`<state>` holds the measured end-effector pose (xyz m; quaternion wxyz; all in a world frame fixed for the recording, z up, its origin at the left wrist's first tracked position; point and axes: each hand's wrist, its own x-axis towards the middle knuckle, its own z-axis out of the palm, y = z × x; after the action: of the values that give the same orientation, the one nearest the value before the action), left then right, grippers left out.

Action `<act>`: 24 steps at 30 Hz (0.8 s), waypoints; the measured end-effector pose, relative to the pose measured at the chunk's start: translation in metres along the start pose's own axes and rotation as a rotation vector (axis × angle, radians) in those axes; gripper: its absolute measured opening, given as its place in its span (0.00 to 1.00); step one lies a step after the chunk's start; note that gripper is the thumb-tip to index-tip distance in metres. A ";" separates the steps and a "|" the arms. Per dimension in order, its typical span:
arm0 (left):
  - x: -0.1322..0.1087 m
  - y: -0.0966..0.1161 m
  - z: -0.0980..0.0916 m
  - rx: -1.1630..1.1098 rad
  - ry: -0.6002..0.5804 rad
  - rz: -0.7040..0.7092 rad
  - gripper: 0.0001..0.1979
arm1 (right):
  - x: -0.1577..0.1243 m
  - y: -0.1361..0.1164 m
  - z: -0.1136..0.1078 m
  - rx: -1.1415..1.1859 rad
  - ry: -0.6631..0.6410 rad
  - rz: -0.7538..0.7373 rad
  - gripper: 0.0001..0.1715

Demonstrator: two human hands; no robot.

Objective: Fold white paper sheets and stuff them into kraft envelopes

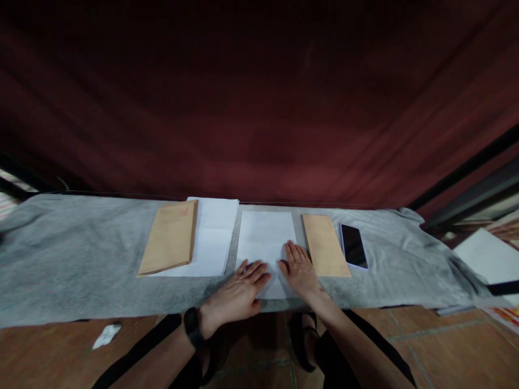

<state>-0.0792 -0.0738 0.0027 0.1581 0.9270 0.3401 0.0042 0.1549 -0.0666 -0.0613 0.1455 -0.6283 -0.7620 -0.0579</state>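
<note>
A white sheet of paper (pixel 265 232) lies in front of me on a grey cloth. My left hand (pixel 243 289) rests on its lower left part, fingers stretched out. On its right edge lies my right hand (pixel 299 269), flat with the fingers extended. Neither hand grips anything. Just right of my right hand is a single brown envelope (pixel 325 244). To the left, a stack of brown envelopes (pixel 170 235) partly covers a pile of white paper (pixel 214 232).
A phone (pixel 354 246) with a dark screen lies right of the single envelope. The grey cloth (pixel 93 243) covers a long narrow surface, with a dark red curtain (pixel 259 108) behind it. A crumpled white tissue (pixel 106 335) is on the tiled floor.
</note>
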 end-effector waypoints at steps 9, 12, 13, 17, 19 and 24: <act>-0.009 -0.032 -0.025 -0.445 0.148 -0.132 0.16 | 0.011 0.050 -0.043 0.403 -0.401 -0.172 0.45; -0.011 -0.036 -0.033 -0.658 0.189 -0.188 0.16 | 0.010 0.054 -0.069 0.624 -0.540 -0.175 0.41; -0.011 -0.037 -0.035 -0.723 0.211 -0.212 0.16 | 0.009 0.053 -0.077 0.706 -0.596 -0.172 0.39; -0.009 -0.040 -0.039 -0.924 0.320 -0.339 0.18 | 0.010 0.049 -0.096 0.893 -0.737 -0.090 0.31; -0.005 -0.043 -0.038 -0.998 0.402 -0.423 0.20 | 0.010 0.048 -0.096 0.910 -0.776 -0.029 0.25; 0.009 -0.053 -0.035 -1.153 0.534 -0.531 0.26 | 0.012 0.046 -0.077 0.866 -0.707 0.097 0.18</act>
<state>-0.1092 -0.0198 0.0199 0.5325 0.5470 0.5266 0.3741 0.2092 -0.0665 0.0111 0.1281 -0.5268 -0.6889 0.4812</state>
